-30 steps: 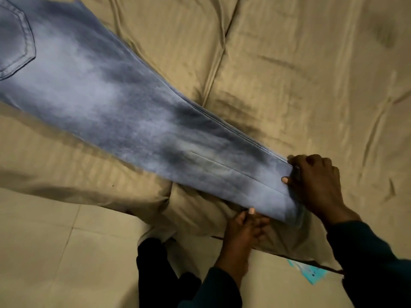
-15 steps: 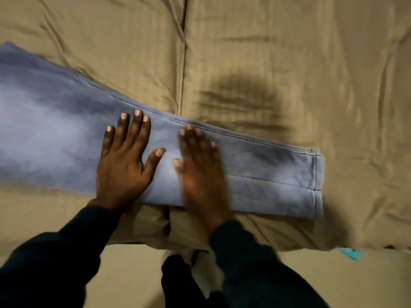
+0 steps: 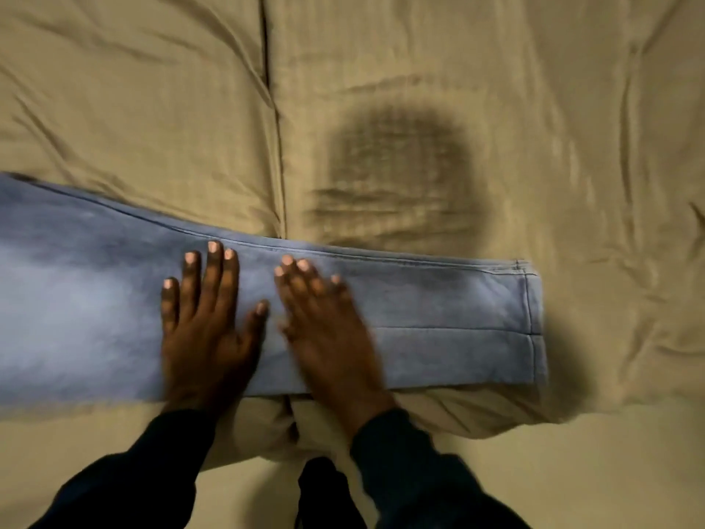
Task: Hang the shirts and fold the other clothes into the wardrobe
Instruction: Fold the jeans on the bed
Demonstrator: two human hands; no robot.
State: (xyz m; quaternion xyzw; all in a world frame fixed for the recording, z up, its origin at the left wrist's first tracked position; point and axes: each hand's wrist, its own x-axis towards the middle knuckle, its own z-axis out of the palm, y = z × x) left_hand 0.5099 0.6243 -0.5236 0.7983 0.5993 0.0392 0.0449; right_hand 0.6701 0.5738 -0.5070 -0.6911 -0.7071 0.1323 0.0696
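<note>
A pair of faded light-blue jeans (image 3: 438, 318) lies flat across the near edge of the bed, its legs stacked and the hems at the right. My left hand (image 3: 208, 330) presses palm-down on the denim with fingers spread. Just to its right, my right hand (image 3: 328, 330) also lies flat on the jeans, slightly blurred. Neither hand grips the cloth. The waist end runs out of view at the left.
The bed is covered by a wrinkled tan sheet (image 3: 496, 127) with a dark seam (image 3: 272, 108) running away from me. A dark shadow patch (image 3: 396, 166) falls on the sheet beyond the jeans. Tan tiled floor (image 3: 591, 471) shows below the bed edge.
Both hands left the hem end and now press flat on the middle of the jeans. The view has shifted so the jeans lie level across the frame.
</note>
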